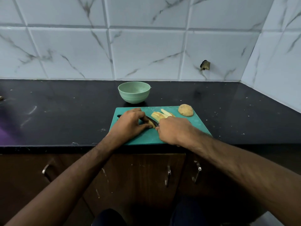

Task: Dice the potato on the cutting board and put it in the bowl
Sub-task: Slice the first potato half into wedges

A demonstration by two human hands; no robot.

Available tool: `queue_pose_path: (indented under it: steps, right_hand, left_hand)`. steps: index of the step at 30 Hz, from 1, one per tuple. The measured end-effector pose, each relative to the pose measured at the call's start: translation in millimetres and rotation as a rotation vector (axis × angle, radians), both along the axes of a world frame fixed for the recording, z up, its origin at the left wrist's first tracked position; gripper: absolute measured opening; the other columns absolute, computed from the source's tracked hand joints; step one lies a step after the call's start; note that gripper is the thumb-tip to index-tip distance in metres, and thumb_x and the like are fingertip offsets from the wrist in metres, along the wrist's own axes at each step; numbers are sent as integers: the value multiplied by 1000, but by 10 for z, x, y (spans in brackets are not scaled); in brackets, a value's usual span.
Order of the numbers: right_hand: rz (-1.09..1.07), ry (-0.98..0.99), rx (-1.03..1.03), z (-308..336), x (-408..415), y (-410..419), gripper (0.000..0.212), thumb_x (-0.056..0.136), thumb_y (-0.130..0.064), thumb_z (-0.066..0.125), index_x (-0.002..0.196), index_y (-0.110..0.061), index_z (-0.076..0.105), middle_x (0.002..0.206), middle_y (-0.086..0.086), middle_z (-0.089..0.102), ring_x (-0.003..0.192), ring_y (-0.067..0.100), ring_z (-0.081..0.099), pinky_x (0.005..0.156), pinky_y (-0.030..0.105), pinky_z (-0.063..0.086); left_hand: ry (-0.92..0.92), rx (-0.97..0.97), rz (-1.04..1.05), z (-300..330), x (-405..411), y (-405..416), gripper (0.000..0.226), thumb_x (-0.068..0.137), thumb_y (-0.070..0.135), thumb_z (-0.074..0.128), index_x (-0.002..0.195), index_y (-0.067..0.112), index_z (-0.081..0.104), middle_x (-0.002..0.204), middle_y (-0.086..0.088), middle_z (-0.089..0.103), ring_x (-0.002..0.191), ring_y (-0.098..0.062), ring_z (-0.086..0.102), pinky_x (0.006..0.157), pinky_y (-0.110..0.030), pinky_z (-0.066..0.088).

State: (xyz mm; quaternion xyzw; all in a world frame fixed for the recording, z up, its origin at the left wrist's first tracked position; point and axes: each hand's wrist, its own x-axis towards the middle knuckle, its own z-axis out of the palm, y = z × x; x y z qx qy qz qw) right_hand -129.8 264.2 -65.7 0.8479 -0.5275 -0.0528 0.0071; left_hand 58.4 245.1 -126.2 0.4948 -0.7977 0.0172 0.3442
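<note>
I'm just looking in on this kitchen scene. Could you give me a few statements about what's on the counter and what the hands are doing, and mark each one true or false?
1. The green bowl already holds potato pieces. False: it looks empty.
2. The left hand holds down a piece of potato on the cutting board. True.
3. The right hand rests idle on the counter. False: it grips the knife, whose blade lies across the piece.
4. An uncut, skin-on potato half sits at the board's far right corner. True.
5. The bowl stands on the cutting board. False: it stands on the black counter, beyond the board.
6. Cut slices lie on the board. True.
</note>
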Motion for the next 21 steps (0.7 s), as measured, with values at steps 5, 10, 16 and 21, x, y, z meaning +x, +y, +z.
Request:
queue_pose_path:
  steps: [5, 10, 16, 21]
  right_hand:
    - [16, -67, 51, -107, -224, 245, 31, 109, -40, 38, 87, -21, 49, 79, -2, 55, 68, 12, 55, 71, 37, 53]
    - [-4, -46, 26, -199, -612, 539, 36, 109, -48, 33, 87, -24, 48, 79, -4, 54, 68, 8, 53, 56, 28, 36]
    - [-10, -5, 10, -57, -613, 392, 40, 108, -50, 31, 92, -23, 55, 84, -3, 58, 75, 11, 55, 64, 33, 41]
    - [-98, -77, -34, 99, -687, 208, 43, 108, -52, 27, 103, -23, 59, 83, -5, 54, 73, 13, 54, 68, 36, 41]
  left_hand:
    - [4, 4, -4, -2, 12, 8, 15, 80, 32, 84, 84, 21, 74, 88, 9, 66, 81, -6, 61, 72, -31, 54]
    - [28, 15, 26, -24, 28, -32, 21, 77, 36, 86, 81, 20, 73, 86, 11, 65, 80, -4, 61, 70, -20, 48]
    - [0, 20, 38, -10, 8, -5, 22, 78, 34, 85, 82, 19, 69, 88, 11, 62, 81, -4, 58, 69, -14, 42]
    - [1, 21, 15, -2, 4, 5, 17, 79, 29, 85, 82, 20, 70, 87, 11, 64, 82, -4, 59, 72, -17, 46]
